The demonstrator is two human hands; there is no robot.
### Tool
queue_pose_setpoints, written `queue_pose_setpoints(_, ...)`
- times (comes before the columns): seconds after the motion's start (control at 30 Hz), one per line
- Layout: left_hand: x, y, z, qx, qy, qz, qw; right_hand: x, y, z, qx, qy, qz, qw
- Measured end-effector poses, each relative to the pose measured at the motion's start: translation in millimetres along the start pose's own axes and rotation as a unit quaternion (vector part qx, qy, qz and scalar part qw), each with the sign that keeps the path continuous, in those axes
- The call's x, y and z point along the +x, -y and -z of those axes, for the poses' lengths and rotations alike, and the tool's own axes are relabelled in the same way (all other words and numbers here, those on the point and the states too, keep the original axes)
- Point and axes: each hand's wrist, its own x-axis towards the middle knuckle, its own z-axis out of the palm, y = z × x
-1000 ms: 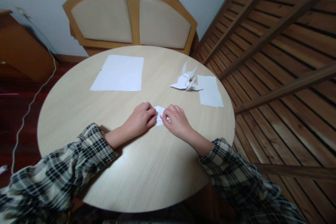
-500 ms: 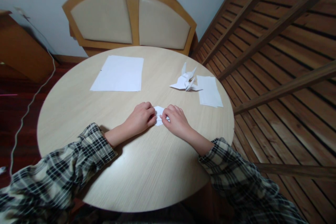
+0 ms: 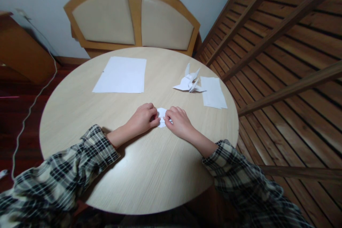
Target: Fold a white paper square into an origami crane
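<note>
A small folded piece of white paper lies on the round table, between my two hands. My left hand has its fingers curled in on the paper's left side, thumb towards the middle. From the other side my right hand pinches the paper's right part, with thumb and fingertips on it. A crease line runs across the middle of the paper. Its left and right ends are hidden under my fingers. Past my right hand stand folded white paper cranes, close together with their pointed tips up.
A stack of white paper sheets lies at the table's far left. Smaller cut sheets lie by the right edge, touching the cranes. A padded headboard stands behind the table, and a slatted wooden wall rises on the right.
My left hand has shifted very slightly at the paper's left side. My right hand stays nearly still, and the camera view has moved a little.
</note>
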Motion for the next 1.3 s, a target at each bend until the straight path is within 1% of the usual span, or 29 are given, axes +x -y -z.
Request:
queue_pose_setpoints(0.17, -1, 0, 3.1, 0.032, -0.003, 0.004, 0.999, -1, 1, 1, -0.009, 0.001, 0.0, 1.0)
queue_pose_setpoints(0.37, -5, -3, 5.0, 0.082, 0.006, 0.004, 0.997, -1, 3, 3, -0.016, 0.011, -0.001, 1.0)
queue_pose_setpoints(0.53, -11, -3, 4.4, 0.07, -0.001, 0.011, 0.998, -2, 4, 5, -0.012, 0.015, -0.007, 1.0)
queue_pose_setpoints(0.87, -18, 9, 4.6, 0.013, 0.0, -0.044, 0.999, -3, 3, 4, -0.009, 0.016, -0.009, 1.0)
queue_pose_setpoints(1.13, -21, 13, 1.4, 0.015, -0.007, -0.046, 0.999, -3, 0, -1, -0.007, 0.001, -0.001, 1.0)
queue_pose_setpoints(1.3, -22, 14, 1.7, 0.01, -0.014, -0.065, 0.998, -3, -2, -2, -0.009, -0.002, 0.004, 1.0)
